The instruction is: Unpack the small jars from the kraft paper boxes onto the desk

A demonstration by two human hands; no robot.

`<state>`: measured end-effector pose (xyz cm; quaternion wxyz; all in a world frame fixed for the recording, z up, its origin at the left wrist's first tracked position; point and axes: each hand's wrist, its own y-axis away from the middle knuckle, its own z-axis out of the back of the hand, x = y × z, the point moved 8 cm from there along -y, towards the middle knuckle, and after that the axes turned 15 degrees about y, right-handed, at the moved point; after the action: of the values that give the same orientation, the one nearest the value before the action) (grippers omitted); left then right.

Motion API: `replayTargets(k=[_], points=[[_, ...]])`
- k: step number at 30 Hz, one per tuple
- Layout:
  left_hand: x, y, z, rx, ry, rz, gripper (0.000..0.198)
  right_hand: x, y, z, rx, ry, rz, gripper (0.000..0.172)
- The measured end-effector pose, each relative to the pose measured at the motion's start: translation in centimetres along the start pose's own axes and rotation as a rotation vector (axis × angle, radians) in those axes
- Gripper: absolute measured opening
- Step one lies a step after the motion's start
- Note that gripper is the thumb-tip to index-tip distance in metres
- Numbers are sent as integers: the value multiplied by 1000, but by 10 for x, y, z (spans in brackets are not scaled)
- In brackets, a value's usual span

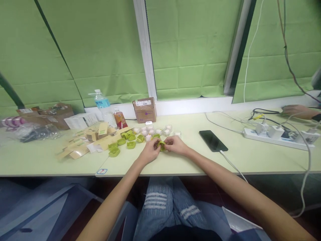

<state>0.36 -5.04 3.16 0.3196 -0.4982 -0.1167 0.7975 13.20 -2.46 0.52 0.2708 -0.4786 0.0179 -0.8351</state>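
Between both hands, just above the table, is a small green silicone case (162, 145). My left hand (149, 151) pinches its left side, and my right hand (177, 146) grips the right side. Fingers cover part of it. Several similar green cases (130, 145) lie on the table to the left of my hands, some bunched together. Behind my hands sit several small clear round containers (167, 130) with pale contents. A white earbud case (148, 123) lies beyond them.
Flattened cardboard packaging (80, 147) is heaped at left, near a water bottle (102, 105), a red-labelled bottle (120, 119) and a brown box (144, 111). A phone (213, 140) on a cable lies right, before a power strip (278, 139). Another person's hand (296, 110) rests far right.
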Motion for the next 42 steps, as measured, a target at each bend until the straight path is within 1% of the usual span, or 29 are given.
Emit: replayTargets(k=[8, 12, 16, 19, 26, 31, 37, 42], points=[[4, 2, 1, -8, 92, 54, 6, 0, 3, 0, 16, 24, 9, 11], [2, 3, 1, -15, 80, 43, 7, 2, 3, 0, 14, 69, 27, 9], [4, 2, 1, -26, 90, 45, 6, 5, 1, 2, -51, 185, 66, 11], [8, 1, 1, -22, 109, 57, 9, 4, -1, 4, -92, 231, 73, 11], [3, 1, 0, -9, 37, -5, 20, 2, 0, 5, -81, 215, 54, 15], [-1, 1, 1, -11, 6, 2, 19, 5, -2, 4, -85, 295, 75, 14], [2, -1, 1, -17, 13, 4, 13, 10, -3, 2, -99, 402, 96, 19], [3, -3, 2, -39, -14, 9, 13, 10, -3, 1, -95, 353, 132, 16]])
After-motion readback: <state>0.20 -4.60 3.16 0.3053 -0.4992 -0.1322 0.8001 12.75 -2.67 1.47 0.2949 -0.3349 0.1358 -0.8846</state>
